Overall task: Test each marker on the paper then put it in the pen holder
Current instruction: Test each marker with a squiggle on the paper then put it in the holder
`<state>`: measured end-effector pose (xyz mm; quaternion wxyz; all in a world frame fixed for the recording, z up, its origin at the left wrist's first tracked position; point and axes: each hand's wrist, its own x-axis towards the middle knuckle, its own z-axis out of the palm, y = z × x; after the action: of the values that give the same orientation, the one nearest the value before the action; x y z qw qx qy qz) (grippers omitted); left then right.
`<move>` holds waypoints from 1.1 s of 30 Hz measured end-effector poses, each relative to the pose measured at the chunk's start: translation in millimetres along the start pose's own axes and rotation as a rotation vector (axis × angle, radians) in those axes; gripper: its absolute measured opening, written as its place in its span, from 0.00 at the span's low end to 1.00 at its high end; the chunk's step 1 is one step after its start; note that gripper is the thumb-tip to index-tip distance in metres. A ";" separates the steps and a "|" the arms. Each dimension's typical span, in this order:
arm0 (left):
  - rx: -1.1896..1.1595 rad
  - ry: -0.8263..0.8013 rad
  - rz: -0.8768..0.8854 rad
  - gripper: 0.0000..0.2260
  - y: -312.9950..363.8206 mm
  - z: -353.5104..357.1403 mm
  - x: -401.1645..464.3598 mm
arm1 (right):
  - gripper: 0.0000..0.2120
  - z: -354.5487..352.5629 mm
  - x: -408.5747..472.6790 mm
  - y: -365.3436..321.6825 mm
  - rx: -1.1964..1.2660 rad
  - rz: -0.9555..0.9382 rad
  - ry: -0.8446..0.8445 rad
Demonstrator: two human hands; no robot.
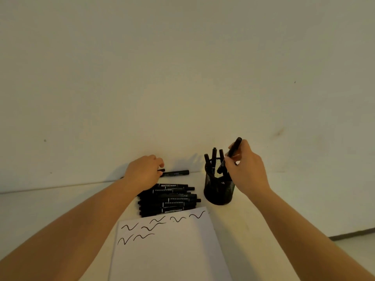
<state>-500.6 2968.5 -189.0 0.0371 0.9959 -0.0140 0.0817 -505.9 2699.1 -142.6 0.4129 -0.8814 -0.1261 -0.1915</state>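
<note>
A black mesh pen holder (218,191) stands on the table with several black markers (214,154) upright in it. My right hand (246,169) holds a black marker (235,147) tilted over the holder's mouth, its lower end inside the rim. A pile of black markers (172,199) lies left of the holder. My left hand (145,172) rests at the pile's far side, fingers closed on a marker (176,173) lying near the wall. The white paper (170,250) lies in front, with several black squiggles (154,226) along its top.
The white table (50,203) meets a plain wall (182,78) just behind the markers. The table's right edge (351,234) shows at the lower right.
</note>
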 end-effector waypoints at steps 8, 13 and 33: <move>0.302 -0.021 0.155 0.12 7.1 24.8 24.2 | 0.08 16.1 3.3 7.3 -0.150 0.058 -0.106; 0.416 -0.021 0.133 0.07 15.5 30.4 24.5 | 0.11 22.1 10.7 4.1 -0.277 0.084 -0.202; -0.058 0.140 0.031 0.10 30.0 -13.0 -37.5 | 0.10 1.9 -16.9 -24.9 -0.183 -0.142 0.121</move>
<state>-540.7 2940.4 -180.2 0.0654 0.9859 -0.0291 0.1511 -530.1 2715.1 -134.2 0.3228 -0.8912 -0.1451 -0.2838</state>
